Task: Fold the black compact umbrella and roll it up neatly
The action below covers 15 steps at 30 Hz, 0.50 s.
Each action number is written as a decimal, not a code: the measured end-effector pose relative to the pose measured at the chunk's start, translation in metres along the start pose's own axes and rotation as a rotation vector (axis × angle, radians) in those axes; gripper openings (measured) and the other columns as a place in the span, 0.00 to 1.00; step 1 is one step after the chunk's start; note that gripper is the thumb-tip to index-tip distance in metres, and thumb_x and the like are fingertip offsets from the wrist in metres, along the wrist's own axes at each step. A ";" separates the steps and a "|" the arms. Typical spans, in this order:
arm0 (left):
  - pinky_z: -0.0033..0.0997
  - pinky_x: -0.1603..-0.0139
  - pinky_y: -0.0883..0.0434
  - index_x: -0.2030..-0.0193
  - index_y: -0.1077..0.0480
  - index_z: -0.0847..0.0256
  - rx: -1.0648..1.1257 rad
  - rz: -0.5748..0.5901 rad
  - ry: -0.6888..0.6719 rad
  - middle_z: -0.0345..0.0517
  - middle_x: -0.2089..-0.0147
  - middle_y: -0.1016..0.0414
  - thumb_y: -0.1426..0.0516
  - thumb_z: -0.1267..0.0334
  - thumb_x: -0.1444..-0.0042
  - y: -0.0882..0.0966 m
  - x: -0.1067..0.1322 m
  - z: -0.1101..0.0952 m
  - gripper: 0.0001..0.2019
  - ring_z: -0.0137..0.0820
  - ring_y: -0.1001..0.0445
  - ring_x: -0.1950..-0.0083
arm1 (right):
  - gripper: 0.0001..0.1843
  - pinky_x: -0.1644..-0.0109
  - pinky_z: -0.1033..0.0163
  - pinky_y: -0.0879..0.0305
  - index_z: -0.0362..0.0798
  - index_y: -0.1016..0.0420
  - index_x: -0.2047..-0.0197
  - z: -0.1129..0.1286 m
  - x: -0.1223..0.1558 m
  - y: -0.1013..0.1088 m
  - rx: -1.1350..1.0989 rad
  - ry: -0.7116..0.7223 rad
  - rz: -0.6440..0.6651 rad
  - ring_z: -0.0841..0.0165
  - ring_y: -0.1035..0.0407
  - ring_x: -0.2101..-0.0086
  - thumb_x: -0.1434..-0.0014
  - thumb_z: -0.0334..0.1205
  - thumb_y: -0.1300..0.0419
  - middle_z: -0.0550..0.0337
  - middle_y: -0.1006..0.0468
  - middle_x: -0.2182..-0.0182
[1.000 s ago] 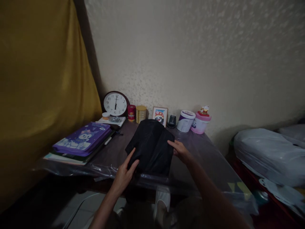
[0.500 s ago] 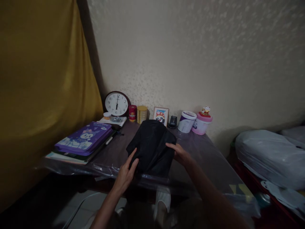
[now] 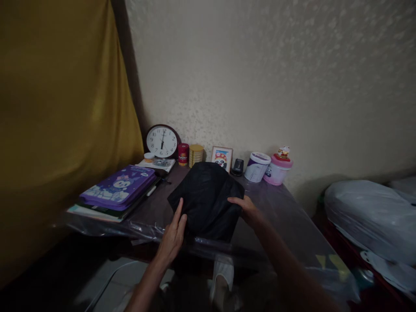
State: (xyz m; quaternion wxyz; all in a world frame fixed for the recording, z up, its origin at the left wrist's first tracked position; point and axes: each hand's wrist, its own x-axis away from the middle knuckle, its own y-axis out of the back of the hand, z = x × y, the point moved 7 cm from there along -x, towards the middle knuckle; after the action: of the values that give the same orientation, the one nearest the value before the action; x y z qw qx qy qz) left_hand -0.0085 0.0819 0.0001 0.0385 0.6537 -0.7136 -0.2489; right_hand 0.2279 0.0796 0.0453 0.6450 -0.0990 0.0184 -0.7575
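Note:
A dark black fabric piece (image 3: 208, 201), soft and creased, with a rounded top and pointed side corners, rises over the front part of the table; its exact kind cannot be told. My left hand (image 3: 172, 236) is at its lower left edge, thumb and forefinger along the cloth, other fingers partly hidden. On the opposite side, my right hand (image 3: 248, 211) grips the right edge, thumb on the front and the remaining fingers behind the cloth. The fabric's lower edge reaches the table's front edge.
Plastic covers the dark table (image 3: 276, 229). Left lie a purple case (image 3: 121, 186) on books and a marker (image 3: 151, 190). Along the wall stand a clock (image 3: 161, 142), red tin (image 3: 183, 154), yellow tin (image 3: 195, 155), picture frame (image 3: 222, 158), stapler-like black object (image 3: 237, 167) and two tubs (image 3: 257, 167).
The black fabric is spread slightly wider, its left corner drawn out to the left and its right side to the right. Both hands keep their places on it. The view has shifted slightly.

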 end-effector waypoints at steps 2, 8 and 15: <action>0.31 0.51 0.34 0.36 0.57 0.57 -0.004 -0.001 -0.009 0.48 0.41 0.38 0.61 0.52 0.40 0.000 0.000 0.000 0.27 0.33 0.31 0.49 | 0.14 0.68 0.65 0.35 0.44 0.26 0.67 0.003 0.003 -0.004 0.002 0.012 0.009 0.67 0.29 0.71 0.59 0.39 0.36 0.59 0.23 0.72; 0.32 0.49 0.38 0.36 0.56 0.52 -0.011 0.033 -0.022 0.46 0.40 0.40 0.62 0.54 0.39 -0.001 0.003 -0.006 0.24 0.34 0.35 0.44 | 0.11 0.70 0.67 0.37 0.44 0.27 0.69 0.018 0.013 -0.019 0.005 0.102 0.041 0.70 0.32 0.73 0.58 0.40 0.37 0.61 0.26 0.74; 0.32 0.64 0.35 0.36 0.57 0.53 -0.123 0.174 0.061 0.46 0.65 0.24 0.63 0.54 0.39 -0.015 0.009 -0.008 0.24 0.35 0.25 0.68 | 0.13 0.72 0.67 0.35 0.45 0.31 0.71 0.018 0.009 -0.032 0.075 0.127 0.034 0.71 0.32 0.73 0.59 0.42 0.36 0.62 0.27 0.74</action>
State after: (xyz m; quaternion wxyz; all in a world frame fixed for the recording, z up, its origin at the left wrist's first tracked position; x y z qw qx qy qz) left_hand 0.0072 0.0705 -0.0012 0.1216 0.5928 -0.7496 -0.2682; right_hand 0.1981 0.0780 0.0691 0.6585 -0.0263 0.0324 -0.7514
